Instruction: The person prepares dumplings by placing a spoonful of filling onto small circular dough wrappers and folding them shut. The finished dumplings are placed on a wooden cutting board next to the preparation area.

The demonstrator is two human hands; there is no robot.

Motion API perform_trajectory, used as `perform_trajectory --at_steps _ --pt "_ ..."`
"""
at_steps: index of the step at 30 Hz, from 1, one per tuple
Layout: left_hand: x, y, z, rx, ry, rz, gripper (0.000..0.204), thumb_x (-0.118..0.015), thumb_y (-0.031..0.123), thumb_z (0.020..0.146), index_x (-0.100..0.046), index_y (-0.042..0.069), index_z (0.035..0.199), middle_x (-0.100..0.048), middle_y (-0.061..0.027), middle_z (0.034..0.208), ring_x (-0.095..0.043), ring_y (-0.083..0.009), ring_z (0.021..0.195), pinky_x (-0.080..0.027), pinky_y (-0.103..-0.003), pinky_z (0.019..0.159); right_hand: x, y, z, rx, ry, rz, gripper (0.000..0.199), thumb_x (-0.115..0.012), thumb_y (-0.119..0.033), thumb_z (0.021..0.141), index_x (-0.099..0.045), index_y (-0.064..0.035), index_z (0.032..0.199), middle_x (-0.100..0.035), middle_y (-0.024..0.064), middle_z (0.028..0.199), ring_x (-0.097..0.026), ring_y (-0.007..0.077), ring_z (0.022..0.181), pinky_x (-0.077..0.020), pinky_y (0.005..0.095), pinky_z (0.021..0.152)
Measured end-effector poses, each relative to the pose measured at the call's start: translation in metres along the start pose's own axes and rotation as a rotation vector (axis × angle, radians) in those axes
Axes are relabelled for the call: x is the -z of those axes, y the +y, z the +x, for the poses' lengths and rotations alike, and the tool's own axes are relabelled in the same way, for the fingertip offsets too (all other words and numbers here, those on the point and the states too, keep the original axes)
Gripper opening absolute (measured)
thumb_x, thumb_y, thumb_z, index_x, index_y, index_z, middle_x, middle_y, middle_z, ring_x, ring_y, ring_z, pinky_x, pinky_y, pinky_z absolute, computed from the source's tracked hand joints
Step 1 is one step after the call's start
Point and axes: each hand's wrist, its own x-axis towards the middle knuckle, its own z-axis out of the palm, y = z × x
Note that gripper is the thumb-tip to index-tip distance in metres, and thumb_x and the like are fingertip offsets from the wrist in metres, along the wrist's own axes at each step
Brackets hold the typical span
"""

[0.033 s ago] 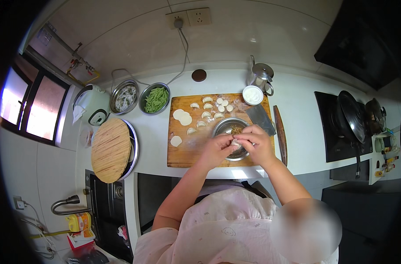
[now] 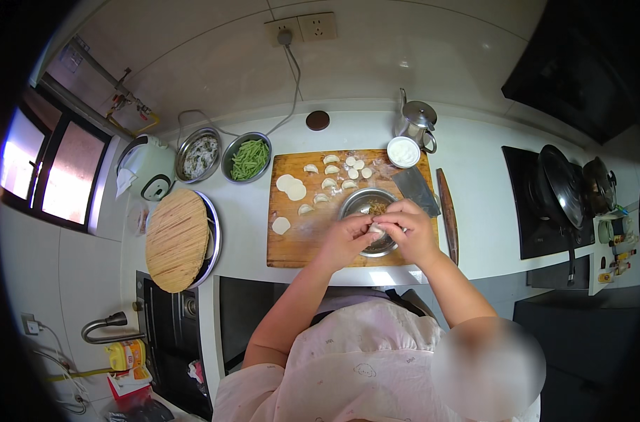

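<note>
Between my fingertips is a pale dumpling [image 2: 377, 231], held over a steel bowl [image 2: 344, 204] with some brown filling [image 2: 377, 208] in it. My left hand [image 2: 348, 238] pinches it from one side, my right hand [image 2: 410, 228] from the other. The bowl sits on a floured wooden board [image 2: 285, 250]. Several folded dumplings [image 2: 329, 183] lie on the board beyond my hands. Flat round wrappers [image 2: 295, 190] rest at its left, and small dough pieces [image 2: 359, 164] near its far edge. My fingers partly cover the dumpling.
At the board's right are a dough cutter blade [image 2: 416, 190], a rolling pin [image 2: 447, 214] and a bowl of white flour [image 2: 403, 151]. A steel pot [image 2: 418, 116] stands behind. Green beans [image 2: 249, 160] fill a bowl at the left, near a round wooden lid [image 2: 176, 240]. A wok [image 2: 562, 186] occupies the stove.
</note>
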Motion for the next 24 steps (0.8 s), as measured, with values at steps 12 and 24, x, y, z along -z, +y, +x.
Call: perform_trajectory --at_steps 12,24 --pt "0.001 0.007 0.001 0.188 -0.060 -0.187 0.022 -0.056 0.007 0.085 -0.057 0.000 0.106 -0.060 -0.0016 0.084 -0.055 -0.0072 0.070 -0.045 -0.021 0.062 0.002 0.012 0.006 0.075 0.001 -0.078 0.013 -0.064 -0.004 0.073 -0.063 -0.0023 0.086 -0.058 0.0104 0.078 -0.057 0.0241 0.072 -0.0452 0.0306 0.062" --pt "0.000 0.004 0.005 0.238 -0.057 -0.142 0.020 -0.058 0.007 0.084 -0.058 0.000 0.102 -0.060 -0.0005 0.080 -0.054 -0.0060 0.067 -0.045 -0.021 0.060 0.005 0.018 0.015 -0.044 -0.253 0.002 0.005 -0.065 -0.005 0.073 -0.064 -0.0016 0.078 -0.059 0.0085 0.076 -0.057 0.0228 0.071 -0.0458 0.0309 0.064"
